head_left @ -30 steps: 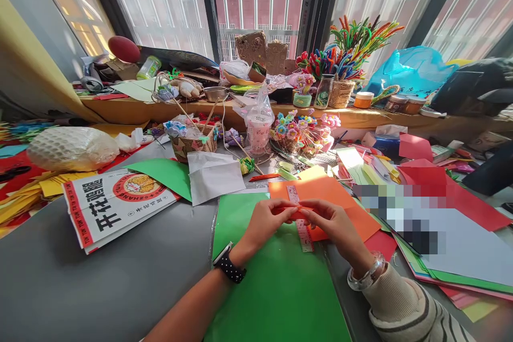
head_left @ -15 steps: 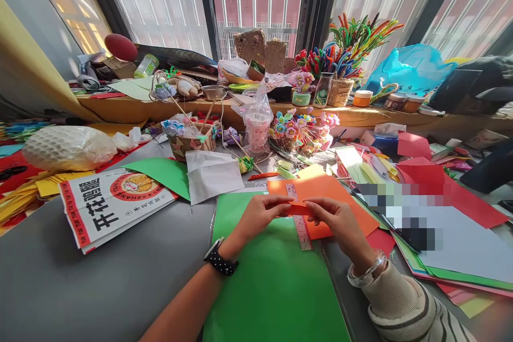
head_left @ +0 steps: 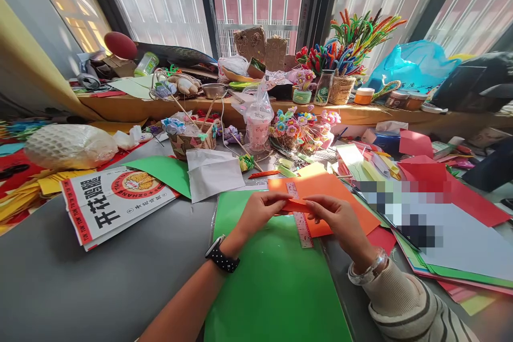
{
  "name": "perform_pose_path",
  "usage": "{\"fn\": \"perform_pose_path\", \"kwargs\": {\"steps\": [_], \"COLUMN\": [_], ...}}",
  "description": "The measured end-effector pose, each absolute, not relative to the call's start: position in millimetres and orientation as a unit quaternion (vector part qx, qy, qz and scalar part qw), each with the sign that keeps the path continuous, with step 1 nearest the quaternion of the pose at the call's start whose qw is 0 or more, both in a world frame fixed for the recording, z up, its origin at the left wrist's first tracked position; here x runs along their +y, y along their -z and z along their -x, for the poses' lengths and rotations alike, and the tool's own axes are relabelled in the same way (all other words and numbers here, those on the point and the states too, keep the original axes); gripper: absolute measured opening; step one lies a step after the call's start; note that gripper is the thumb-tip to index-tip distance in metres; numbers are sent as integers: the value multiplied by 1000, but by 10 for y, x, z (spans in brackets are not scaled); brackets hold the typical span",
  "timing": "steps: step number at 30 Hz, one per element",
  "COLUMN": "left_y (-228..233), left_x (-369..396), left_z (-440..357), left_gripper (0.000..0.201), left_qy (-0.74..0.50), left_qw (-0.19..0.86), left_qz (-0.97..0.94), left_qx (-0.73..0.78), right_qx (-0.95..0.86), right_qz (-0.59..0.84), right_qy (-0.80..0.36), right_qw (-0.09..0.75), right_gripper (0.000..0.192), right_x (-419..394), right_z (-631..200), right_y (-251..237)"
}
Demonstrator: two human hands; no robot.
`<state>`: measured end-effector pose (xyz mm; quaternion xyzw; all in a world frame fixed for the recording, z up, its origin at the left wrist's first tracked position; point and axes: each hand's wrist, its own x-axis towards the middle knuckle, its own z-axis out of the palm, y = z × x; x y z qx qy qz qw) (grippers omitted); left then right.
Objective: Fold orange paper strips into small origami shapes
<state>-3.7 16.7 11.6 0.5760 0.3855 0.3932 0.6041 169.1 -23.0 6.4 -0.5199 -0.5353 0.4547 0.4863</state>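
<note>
A small piece of orange paper (head_left: 295,206) is pinched at both ends between my two hands. My left hand (head_left: 262,216), with a dotted watch band at the wrist, grips its left end. The right end sits between the thumb and fingers of my right hand (head_left: 334,223). Beneath them lies a pink patterned ruler (head_left: 303,231), partly hidden by the hands. It rests across a green sheet (head_left: 272,283) and a larger orange sheet (head_left: 344,206).
To the left lies a white printed paper bag (head_left: 116,206) by a crumpled white paper (head_left: 214,173). A lidded pink cup (head_left: 257,131) and a basket (head_left: 192,141) stand behind. Stacked coloured paper (head_left: 473,246) and a blurred-out phone are on the right.
The held orange paper is tilted slightly, showing more of its face. Both hands keep their pinch in almost the same place.
</note>
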Motion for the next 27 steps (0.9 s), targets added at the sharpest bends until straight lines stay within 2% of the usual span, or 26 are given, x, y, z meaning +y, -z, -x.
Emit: {"fn": "perform_pose_path", "kwargs": {"steps": [7, 22, 27], "left_y": [-151, -65, -57], "left_x": [158, 127, 131], "left_z": [21, -26, -33], "left_gripper": [30, 20, 20], "left_qy": [-348, -410, -415], "left_qw": [657, 560, 575], "left_qz": [-553, -593, -578], "left_qx": [376, 408, 404], "right_qx": [-553, -553, -540], "right_qz": [520, 528, 531], "right_qy": [-427, -437, -450], "right_qw": [491, 475, 473], "right_gripper": [24, 27, 27], "right_x": [-247, -250, -230], "right_z": [-1661, -1626, -1634], "right_y": [-76, -86, -61]}}
